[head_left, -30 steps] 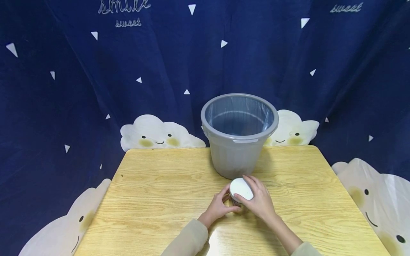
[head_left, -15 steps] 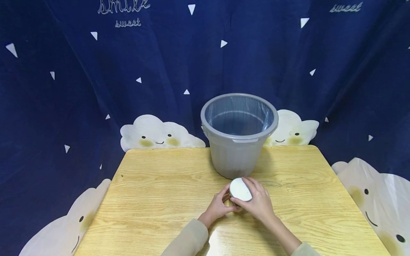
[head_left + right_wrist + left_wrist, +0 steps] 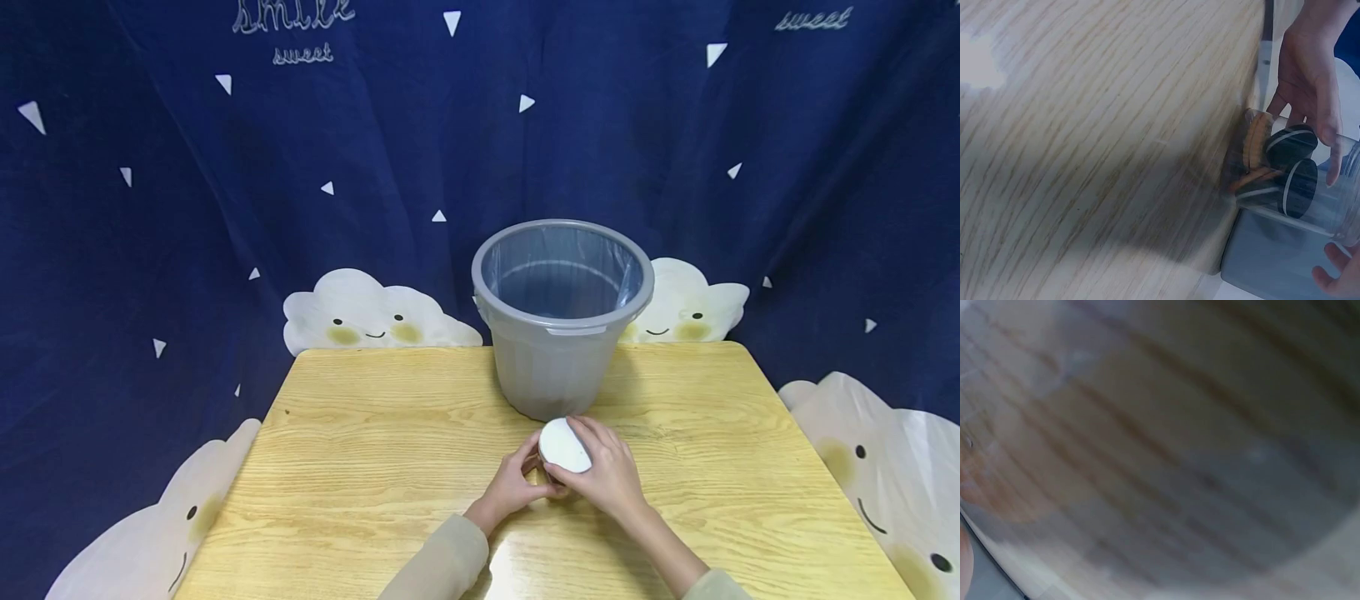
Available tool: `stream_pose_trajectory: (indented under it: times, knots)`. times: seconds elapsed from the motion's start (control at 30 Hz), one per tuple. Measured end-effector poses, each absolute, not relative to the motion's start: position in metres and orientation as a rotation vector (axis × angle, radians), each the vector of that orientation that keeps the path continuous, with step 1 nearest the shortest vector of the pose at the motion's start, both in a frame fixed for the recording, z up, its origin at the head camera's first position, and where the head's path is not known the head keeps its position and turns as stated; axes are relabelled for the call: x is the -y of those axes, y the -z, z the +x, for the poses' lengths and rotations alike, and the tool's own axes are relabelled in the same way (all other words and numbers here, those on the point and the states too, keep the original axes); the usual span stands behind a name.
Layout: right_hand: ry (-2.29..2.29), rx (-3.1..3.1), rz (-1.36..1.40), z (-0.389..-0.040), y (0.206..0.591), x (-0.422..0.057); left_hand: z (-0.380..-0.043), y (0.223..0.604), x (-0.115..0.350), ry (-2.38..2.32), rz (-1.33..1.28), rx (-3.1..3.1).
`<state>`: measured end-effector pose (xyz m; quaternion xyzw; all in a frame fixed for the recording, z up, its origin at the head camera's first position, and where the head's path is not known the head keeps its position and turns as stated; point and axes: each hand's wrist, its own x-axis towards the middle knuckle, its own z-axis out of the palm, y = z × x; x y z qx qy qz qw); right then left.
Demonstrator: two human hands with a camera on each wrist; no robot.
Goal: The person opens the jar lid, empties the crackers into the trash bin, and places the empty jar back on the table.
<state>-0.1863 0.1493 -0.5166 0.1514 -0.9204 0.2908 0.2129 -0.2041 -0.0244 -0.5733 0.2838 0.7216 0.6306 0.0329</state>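
Grey bin [image 3: 551, 371] upright on table, far half, slightly right of middle; translucent liner [image 3: 600, 265] inside. Table [image 3: 375, 425]: wood-grain top, rounded far corners. Curtain [image 3: 382, 150] behind and to both sides: dark blue, white triangles [image 3: 527, 102], "smile" and "sweet" lettering [image 3: 302, 54] along top, smiling white clouds [image 3: 367, 312] low down. Bin partly covers one cloud.

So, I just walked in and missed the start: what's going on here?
A person's left hand holds a clear jar of cookies on the wooden table, while the right hand grips the white lid at its top. Whether the lid is loose can't be told. A grey bucket stands just beyond.
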Motion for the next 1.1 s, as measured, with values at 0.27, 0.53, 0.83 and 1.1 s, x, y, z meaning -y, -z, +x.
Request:
stream_pose_trajectory:
  times: [0.27,0.53,0.83,1.1]
  knots:
    - [-0.793,2.557,0.508,-0.190,0.516,-0.154,-0.204,0.573,0.025,-1.917,0.862,-2.251]
    - [-0.817,2.590,0.572,-0.195,0.513,-0.160,-0.209,0.585,0.022,-1.984,0.902,-2.220]
    - [-0.827,2.630,0.685,-0.200,0.508,-0.166,-0.217,0.606,0.020,-1.958,0.886,-2.244]
    - [-0.847,2.638,0.789,-0.205,0.505,-0.172,-0.212,0.592,0.022,-1.947,0.929,-2.241]
